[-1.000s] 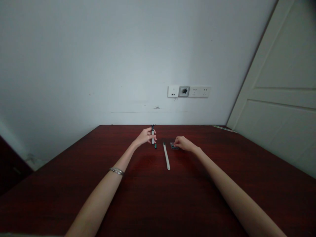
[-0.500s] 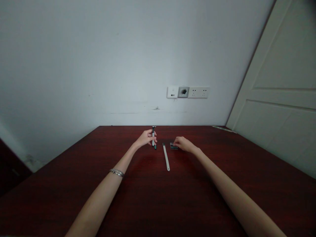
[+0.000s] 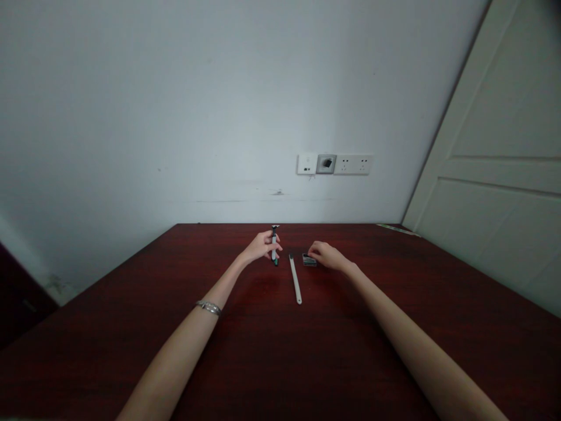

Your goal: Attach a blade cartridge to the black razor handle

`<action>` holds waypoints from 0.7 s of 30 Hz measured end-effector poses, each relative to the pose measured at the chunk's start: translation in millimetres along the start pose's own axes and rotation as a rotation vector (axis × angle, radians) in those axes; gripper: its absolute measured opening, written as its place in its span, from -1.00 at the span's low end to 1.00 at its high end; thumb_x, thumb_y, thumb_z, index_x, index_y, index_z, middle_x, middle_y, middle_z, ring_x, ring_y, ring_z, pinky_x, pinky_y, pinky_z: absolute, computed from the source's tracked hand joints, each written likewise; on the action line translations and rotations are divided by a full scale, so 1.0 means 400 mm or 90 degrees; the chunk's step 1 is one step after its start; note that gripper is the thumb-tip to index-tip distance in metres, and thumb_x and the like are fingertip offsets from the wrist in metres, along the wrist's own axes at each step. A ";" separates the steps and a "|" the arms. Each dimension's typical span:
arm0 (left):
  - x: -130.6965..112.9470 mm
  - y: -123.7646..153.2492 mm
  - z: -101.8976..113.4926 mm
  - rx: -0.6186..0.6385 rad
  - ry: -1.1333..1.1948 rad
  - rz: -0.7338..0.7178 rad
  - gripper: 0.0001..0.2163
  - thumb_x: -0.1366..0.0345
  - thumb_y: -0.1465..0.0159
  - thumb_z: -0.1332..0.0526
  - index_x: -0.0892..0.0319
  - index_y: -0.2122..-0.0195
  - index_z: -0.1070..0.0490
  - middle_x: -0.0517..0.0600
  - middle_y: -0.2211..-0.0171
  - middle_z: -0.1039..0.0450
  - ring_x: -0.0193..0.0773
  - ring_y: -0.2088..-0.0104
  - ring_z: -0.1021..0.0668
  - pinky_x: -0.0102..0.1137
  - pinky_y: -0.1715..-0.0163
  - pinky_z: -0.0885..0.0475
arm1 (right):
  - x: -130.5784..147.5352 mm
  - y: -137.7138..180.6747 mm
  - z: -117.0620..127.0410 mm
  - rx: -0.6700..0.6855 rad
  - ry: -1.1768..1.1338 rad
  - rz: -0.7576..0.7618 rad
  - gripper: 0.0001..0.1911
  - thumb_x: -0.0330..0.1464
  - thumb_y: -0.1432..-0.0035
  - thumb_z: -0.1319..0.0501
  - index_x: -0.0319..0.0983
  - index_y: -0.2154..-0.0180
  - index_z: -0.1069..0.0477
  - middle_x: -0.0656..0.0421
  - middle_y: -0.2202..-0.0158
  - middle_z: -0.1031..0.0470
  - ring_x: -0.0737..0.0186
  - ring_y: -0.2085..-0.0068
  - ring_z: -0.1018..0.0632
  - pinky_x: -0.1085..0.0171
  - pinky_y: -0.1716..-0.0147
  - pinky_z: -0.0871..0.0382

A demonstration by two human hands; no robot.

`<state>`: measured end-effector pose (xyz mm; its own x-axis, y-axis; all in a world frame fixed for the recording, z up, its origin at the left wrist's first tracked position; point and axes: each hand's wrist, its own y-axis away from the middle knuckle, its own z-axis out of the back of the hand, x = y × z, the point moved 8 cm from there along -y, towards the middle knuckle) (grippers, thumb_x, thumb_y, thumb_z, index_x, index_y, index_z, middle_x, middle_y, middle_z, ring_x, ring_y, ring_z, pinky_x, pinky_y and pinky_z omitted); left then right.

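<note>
My left hand (image 3: 262,247) is closed round a razor (image 3: 274,245) with a pale grey and black handle. The razor stands upright in the fingers, its T-shaped head at the top and a dark green piece at its lower end. A small clear plastic case (image 3: 309,261) with dark contents lies flat on the table. At its upper right edge, my right hand (image 3: 324,255) is closed in a pinch, and what the fingertips hold is hidden. Between the hands lies a long white handle (image 3: 295,280), with a dark tip at the far end and a hole at the near end.
All this rests on a dark red wooden table (image 3: 280,362) that meets a white wall at its far edge. Wall sockets (image 3: 335,164) sit above the table. A pale panelled door (image 3: 491,164) stands at the right, and a thin strip (image 3: 398,230) lies at the far right edge.
My left hand and the razor have shifted slightly to the right. My right hand has risen a little at the case. The white handle has stayed in place.
</note>
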<state>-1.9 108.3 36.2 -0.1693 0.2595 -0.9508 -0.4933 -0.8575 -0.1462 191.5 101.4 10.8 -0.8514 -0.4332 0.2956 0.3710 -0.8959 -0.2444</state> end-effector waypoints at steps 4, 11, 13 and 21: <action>-0.001 0.001 0.000 -0.014 -0.006 0.007 -0.83 0.41 -0.12 -0.18 0.23 0.30 -0.18 0.08 0.41 -0.50 -0.28 0.54 -0.57 -0.54 0.66 -0.37 | 0.005 -0.010 0.036 -0.091 -0.096 0.032 -0.80 -0.37 -0.14 -0.11 -0.30 0.34 -0.49 0.10 0.28 -0.48 0.29 0.24 -0.48 0.34 0.20 -0.30; -0.007 0.001 -0.007 -0.009 -0.009 -0.019 -0.82 0.32 -0.15 -0.19 0.21 0.29 -0.19 0.03 0.44 -0.49 -0.26 0.50 -0.58 -0.52 0.64 -0.41 | 0.068 -0.026 0.079 -0.134 -0.328 0.037 -0.78 -0.28 -0.07 -0.16 -0.31 0.39 -0.46 0.10 0.39 -0.49 0.26 0.37 -0.52 0.35 0.48 -0.39; -0.010 0.002 -0.005 -0.015 -0.004 -0.031 -0.81 0.28 -0.16 -0.19 0.21 0.28 -0.19 0.03 0.43 -0.49 -0.26 0.48 -0.58 -0.51 0.62 -0.42 | 0.097 -0.025 0.073 -0.088 -0.417 0.018 -0.77 -0.25 -0.06 -0.17 -0.31 0.37 -0.43 0.12 0.43 -0.48 0.25 0.41 -0.53 0.41 0.64 -0.35; -0.022 0.001 -0.015 0.001 0.037 -0.051 -0.73 0.23 -0.13 -0.25 0.23 0.25 -0.20 0.05 0.41 -0.50 -0.25 0.48 -0.59 -0.50 0.59 -0.43 | 0.170 -0.013 0.085 -0.037 -0.484 0.001 -0.76 -0.24 -0.04 -0.21 -0.31 0.37 -0.39 0.21 0.57 -0.44 0.40 0.64 -0.42 0.44 0.76 -0.32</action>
<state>4.3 102.9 42.9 -0.0794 0.3001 -0.9506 -0.5048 -0.8344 -0.2212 144.1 73.4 63.5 -0.3537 -0.4015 0.8448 0.3338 -0.8979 -0.2870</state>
